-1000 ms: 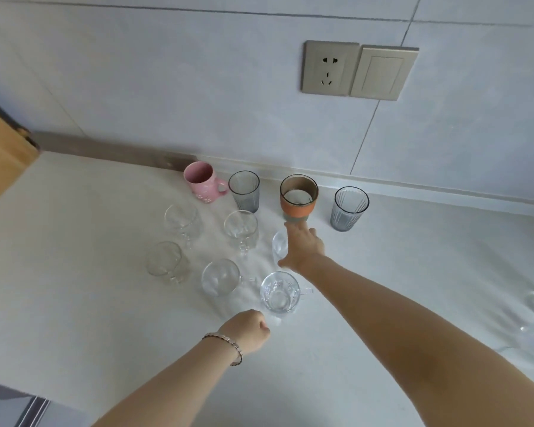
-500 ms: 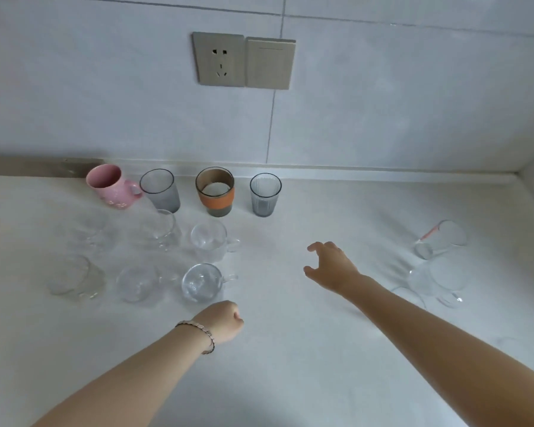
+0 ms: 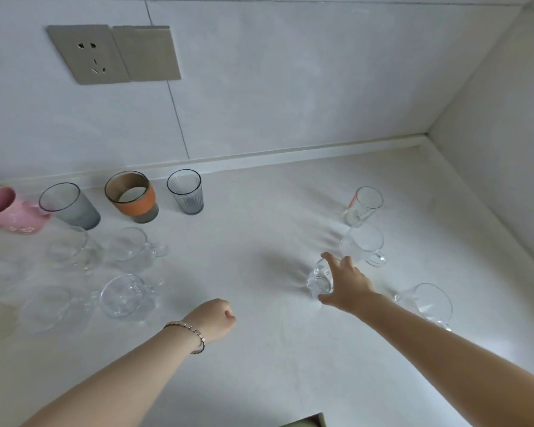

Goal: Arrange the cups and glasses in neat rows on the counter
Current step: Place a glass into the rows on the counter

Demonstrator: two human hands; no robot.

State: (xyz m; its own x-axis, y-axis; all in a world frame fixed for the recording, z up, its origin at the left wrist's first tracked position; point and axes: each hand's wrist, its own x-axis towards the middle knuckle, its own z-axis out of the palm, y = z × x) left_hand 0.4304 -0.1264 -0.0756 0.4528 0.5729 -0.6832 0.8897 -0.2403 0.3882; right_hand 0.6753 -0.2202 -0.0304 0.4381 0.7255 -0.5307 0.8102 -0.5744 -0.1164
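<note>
Fingers (image 3: 330, 261) of my right hand (image 3: 350, 288) are curling round a small clear glass (image 3: 318, 280). The thumb is lying at its near side and the others are reaching over its far rim, so I am gripping it from the right. That glass is standing upright on the counter (image 3: 259, 365), mouth up and long axis vertical. It is sitting right of the middle, well apart from the rows on the left.

My left hand (image 3: 216, 315) is holding nothing, its fingers tucked into a fist low over the counter, with a bracelet (image 3: 195, 334) lying at the wrist. I cannot tell whether the fist is touching the surface.

Along the wall a pink mug (image 3: 10, 211), a frosted grey glass (image 3: 70, 206), an orange-banded cup (image 3: 133, 197) and a ribbed grey glass (image 3: 185, 191) are standing in a line, all mouths up. In front of them, clear mugs are sitting in two more rows. The rear clear mug (image 3: 130, 248) and the front clear mug (image 3: 124, 295) are both pointing their handles to the right. Those further left are blurring into the counter.

Beyond my right hand a red-striped glass (image 3: 363, 204) is standing upright. A handled clear mug (image 3: 364, 243) is sitting between it and my fingers, its handle pointing toward me. Another wide clear mug (image 3: 427, 303) is standing just beside my right forearm.
</note>
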